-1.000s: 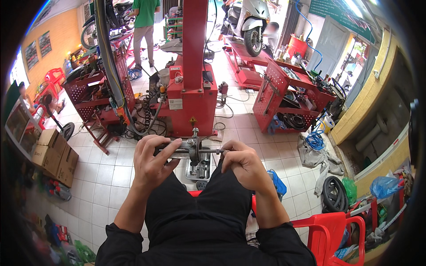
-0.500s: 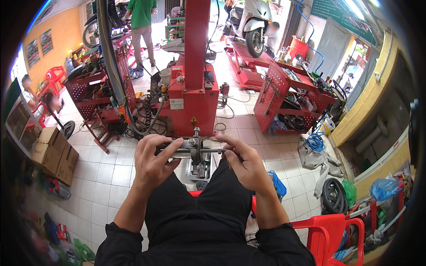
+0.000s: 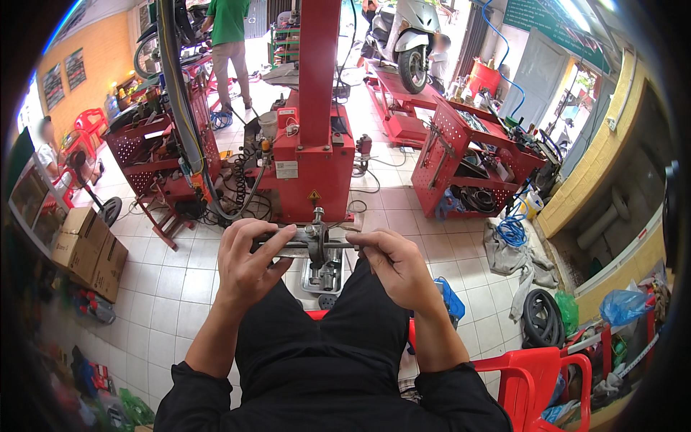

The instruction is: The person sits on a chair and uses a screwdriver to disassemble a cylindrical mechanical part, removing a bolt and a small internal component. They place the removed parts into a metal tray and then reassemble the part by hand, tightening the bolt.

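Observation:
Over my lap, my left hand (image 3: 243,261) is closed around the left end of a grey metal mechanical part (image 3: 317,243), with a collar and a bolt standing up from it. A thin metal rod (image 3: 341,245) runs out of its right side. My right hand (image 3: 396,268) pinches the rod's free end between thumb and forefinger. Below, between my knees, a metal tray (image 3: 308,285) holds small metal pieces, partly hidden by the part. What the left palm covers cannot be seen.
A red machine with a column (image 3: 309,176) stands ahead. Red tool carts (image 3: 471,155) flank it, and a scooter (image 3: 412,43) sits on a lift behind. Cardboard boxes (image 3: 90,252) are at left; a red plastic chair (image 3: 522,381) is at lower right. Other people are farther back.
My right forefinger has come down and inward onto the rod's end, and that hand has shifted slightly. The left hand holds its place. A seated person at far left has straightened up.

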The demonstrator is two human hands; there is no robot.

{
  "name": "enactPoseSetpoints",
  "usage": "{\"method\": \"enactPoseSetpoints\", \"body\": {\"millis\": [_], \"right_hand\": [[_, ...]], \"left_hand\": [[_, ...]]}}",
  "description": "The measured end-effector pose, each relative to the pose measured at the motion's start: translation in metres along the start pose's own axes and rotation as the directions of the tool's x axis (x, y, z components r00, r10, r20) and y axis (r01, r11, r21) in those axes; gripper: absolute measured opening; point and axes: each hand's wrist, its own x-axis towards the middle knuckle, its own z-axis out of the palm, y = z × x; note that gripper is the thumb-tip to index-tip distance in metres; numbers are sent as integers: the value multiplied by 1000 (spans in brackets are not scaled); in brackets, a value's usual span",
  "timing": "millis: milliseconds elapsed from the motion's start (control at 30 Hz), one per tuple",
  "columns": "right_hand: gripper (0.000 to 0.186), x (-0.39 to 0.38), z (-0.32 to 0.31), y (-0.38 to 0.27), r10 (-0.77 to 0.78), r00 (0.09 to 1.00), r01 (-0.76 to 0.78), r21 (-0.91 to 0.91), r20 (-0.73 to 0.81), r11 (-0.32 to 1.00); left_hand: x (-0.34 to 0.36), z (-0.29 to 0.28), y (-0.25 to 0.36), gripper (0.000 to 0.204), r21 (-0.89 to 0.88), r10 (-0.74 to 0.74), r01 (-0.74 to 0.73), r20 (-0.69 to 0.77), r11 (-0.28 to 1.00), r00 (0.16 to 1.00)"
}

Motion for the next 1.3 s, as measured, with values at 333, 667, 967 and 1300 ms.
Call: {"method": "enactPoseSetpoints", "body": {"millis": [333,667,967,1300], "right_hand": [[25,-2,1,4,49,999,-47,117,-11,992],[30,-1,-3,9,64,997,-64,7,-30,998],[21,-3,-9,0,-7,997,3,64,74,998],[17,-6,-5,-2,-33,996,31,32,77,999]], "left_hand": [[-1,0,0,60,-10,-9,9,-2,1000,1000],[1,1,0,59,6,-3,3,5,1000,1000],[-2,0,1,61,-7,-26,26,42,1000,999],[-1,-2,0,62,-10,-57,58,49,998,997]]}}
